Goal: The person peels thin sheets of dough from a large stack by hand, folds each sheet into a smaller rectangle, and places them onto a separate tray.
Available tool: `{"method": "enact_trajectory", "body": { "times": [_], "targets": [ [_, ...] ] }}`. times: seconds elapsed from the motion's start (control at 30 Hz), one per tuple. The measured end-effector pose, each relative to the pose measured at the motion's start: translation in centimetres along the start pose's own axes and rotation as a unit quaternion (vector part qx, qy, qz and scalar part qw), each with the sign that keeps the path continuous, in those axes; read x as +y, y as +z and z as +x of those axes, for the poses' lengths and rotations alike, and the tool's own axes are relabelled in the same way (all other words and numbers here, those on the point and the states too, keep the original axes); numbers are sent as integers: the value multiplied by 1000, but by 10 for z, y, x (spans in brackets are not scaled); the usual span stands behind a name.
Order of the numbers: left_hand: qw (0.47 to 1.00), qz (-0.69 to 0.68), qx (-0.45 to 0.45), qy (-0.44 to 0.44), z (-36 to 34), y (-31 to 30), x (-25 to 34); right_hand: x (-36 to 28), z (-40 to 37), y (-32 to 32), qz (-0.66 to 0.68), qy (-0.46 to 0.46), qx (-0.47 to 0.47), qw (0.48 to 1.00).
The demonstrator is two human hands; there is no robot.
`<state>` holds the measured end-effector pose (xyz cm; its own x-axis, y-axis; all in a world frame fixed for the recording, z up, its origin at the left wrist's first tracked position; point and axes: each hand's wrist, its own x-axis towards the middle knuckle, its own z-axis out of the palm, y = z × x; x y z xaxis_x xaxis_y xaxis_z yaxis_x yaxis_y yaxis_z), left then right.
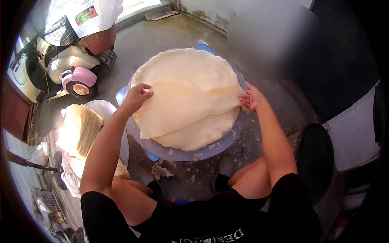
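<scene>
A stack of thin, pale, dough-like round sheets (pixel 186 67) lies on a round grey board (pixel 178 154) in front of me. The top sheet (pixel 182 117) is partly folded, its straight lower edge slanting across the stack. Under that edge, another pale round layer (pixel 202 135) shows. My left hand (pixel 138 98) pinches the top sheet's left side, fingers curled. On the opposite side, my right hand (pixel 252 98) grips the sheet's right edge between thumb and fingers, and the sheet is stretched between both hands.
At left, a pile of folded pale sheets (pixel 81 127) rests beside a round board (pixel 105 111). A scooter with a pink fender (pixel 84 77) stands behind it. Pale scraps (pixel 193 178) litter the floor. A round black seat (pixel 318 158) is at right, near a large blurred patch (pixel 271 40).
</scene>
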<state>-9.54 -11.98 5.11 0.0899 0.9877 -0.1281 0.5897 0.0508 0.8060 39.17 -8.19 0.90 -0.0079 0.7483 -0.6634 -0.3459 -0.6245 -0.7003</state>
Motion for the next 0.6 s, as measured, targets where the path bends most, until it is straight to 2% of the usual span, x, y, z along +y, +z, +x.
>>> {"method": "enact_trajectory", "body": {
  "times": [0.03, 0.07, 0.13, 0.2, 0.27, 0.3, 0.37, 0.4, 0.47, 0.53, 0.57, 0.6],
  "targets": [
    [999, 10, 16, -39, 8, 4, -7, 7, 2, 9, -54, 13, 32, 998],
    [999, 11, 14, -41, 10, 10, -17, 10, 1, 13, -52, 15, 32, 998],
    [991, 103, 78, -20, 0, 25, -27, 12, -2, 13, -162, -60, 80, 982],
    [986, 134, 98, 4, -20, 36, -24, 14, 2, 4, -199, -80, 90, 973],
    [941, 245, 93, 213, -45, 42, -13, 18, 7, -10, -238, -99, 97, 961],
    [942, 244, 92, 212, -58, 45, -9, 20, 9, -17, -264, -120, 120, 950],
    [907, 343, -16, 245, -78, 50, -2, 24, 7, -27, -285, -139, 145, 937],
    [906, 343, -19, 247, -84, 50, -2, 26, 2, -31, -327, -131, 157, 923],
    [868, 419, -12, 266, -91, 47, -6, 29, -7, -38, -369, -121, 169, 906],
    [863, 426, 20, 269, -89, 41, -22, 26, -24, -36, -360, 30, 66, 930],
    [864, 430, 14, 261, -88, 36, -31, 26, -30, -35, -361, 30, 66, 930],
    [865, 433, 8, 254, -88, 30, -36, 26, -34, -33, -331, 74, 13, 941]
  ]
}}
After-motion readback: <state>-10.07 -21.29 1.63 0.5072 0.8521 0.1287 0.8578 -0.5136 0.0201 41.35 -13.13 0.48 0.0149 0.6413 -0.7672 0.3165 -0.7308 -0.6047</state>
